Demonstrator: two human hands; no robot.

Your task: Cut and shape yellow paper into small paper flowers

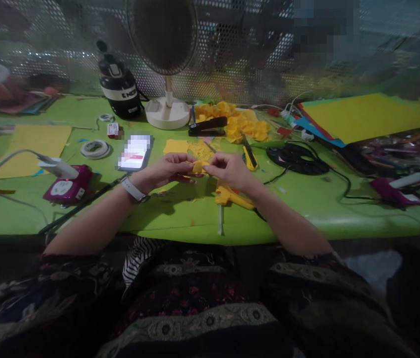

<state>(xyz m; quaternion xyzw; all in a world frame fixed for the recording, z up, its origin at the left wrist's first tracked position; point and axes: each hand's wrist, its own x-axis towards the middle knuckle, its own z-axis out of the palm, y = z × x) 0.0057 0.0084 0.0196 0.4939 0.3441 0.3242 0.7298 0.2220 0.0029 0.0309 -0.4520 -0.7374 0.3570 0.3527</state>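
Note:
Both my hands meet above the middle of the green table [306,209], pinching one small yellow paper piece [198,166] between their fingertips. My left hand [168,169], with a white watch on its wrist, grips the piece from the left. My right hand [228,169] grips it from the right. A yellow glue gun [228,196] lies on the table just under my right wrist. Yellow paper scraps [195,148] lie right behind my hands, and a heap of yellow paper flowers [243,124] sits further back.
A phone [134,151], tape rolls [95,148], a black stapler [208,127], a yellow cutter [249,156], a fan base [167,113] and a black jug [120,89] stand behind. Magenta devices lie left [68,186] and right [396,191]. Coloured paper sheets [362,117] and black cables [299,159] are at right.

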